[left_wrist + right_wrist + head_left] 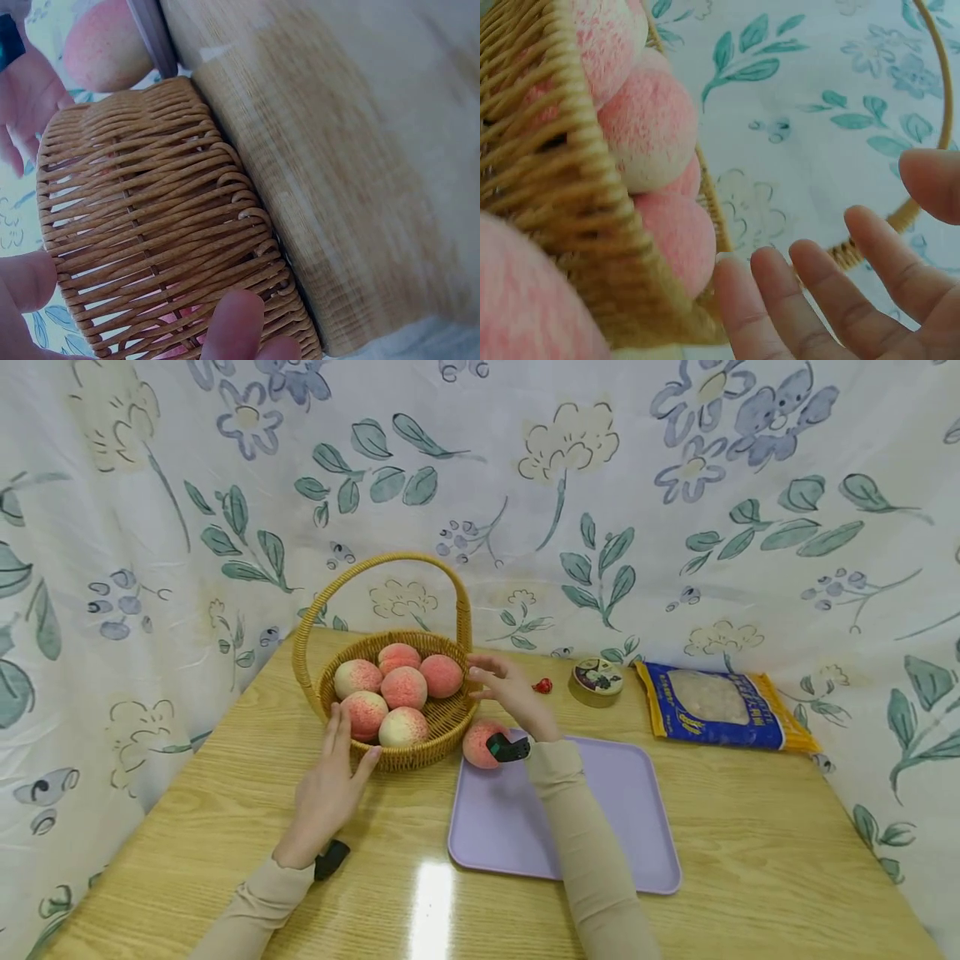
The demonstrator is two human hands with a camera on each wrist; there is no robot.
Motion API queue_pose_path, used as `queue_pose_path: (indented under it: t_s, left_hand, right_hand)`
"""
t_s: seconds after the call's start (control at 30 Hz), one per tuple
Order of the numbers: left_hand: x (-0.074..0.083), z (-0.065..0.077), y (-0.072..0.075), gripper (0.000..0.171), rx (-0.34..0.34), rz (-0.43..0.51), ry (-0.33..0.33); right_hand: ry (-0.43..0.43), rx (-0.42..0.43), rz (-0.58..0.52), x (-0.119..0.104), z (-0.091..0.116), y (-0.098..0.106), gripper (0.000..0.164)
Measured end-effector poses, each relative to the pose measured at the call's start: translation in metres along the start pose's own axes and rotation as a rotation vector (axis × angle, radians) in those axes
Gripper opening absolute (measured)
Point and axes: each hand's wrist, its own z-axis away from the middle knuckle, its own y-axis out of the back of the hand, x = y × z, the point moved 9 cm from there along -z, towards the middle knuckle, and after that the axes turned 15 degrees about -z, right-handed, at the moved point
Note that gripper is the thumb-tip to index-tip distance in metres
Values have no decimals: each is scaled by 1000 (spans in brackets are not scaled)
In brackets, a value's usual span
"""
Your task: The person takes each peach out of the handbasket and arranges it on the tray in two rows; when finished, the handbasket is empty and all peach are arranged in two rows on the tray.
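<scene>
A wicker basket (411,762) with a tall arched handle holds several pink-and-cream peaches (404,687). My left hand (327,793) is at its front left, fingers straight; in the left wrist view the thumb is at the rim and fingertips lie against the woven side (150,202). At the basket's right side, near the foot of the handle, is my right hand (517,693). Its fingers (817,277) are extended and spread, fingertips close to the rim, nothing in the palm. One more peach (480,745) sits at the tray's back left corner, partly covered by the right wrist camera.
The lilac tray (510,835) lies under my right forearm. Behind it are a small red item (542,686) and a round tin (597,682). A blue-and-yellow packet (720,706) lies at the back right. A floral curtain (525,510) closes off the table's back and sides.
</scene>
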Motion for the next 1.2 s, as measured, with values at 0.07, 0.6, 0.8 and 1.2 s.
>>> queue_pose_path:
  t_s: [0.07,0.6,0.8,1.2]
  left_hand:
    - [0,0,0,78,0,2,-1]
    - [1,0,-1,78,-2,-13,1]
    - [1,1,-1,78,4,-20,0]
    - [-3,0,-1,78,7,-26,10]
  right_hand:
    - [-14,-21,3,2,-3,-6,44]
    - [-148,-145,144,26,-21,-51,46]
    - [-158,-149,275,31,-28,-63,46]
    - [-211,-115,305,39,-38,-69,52]
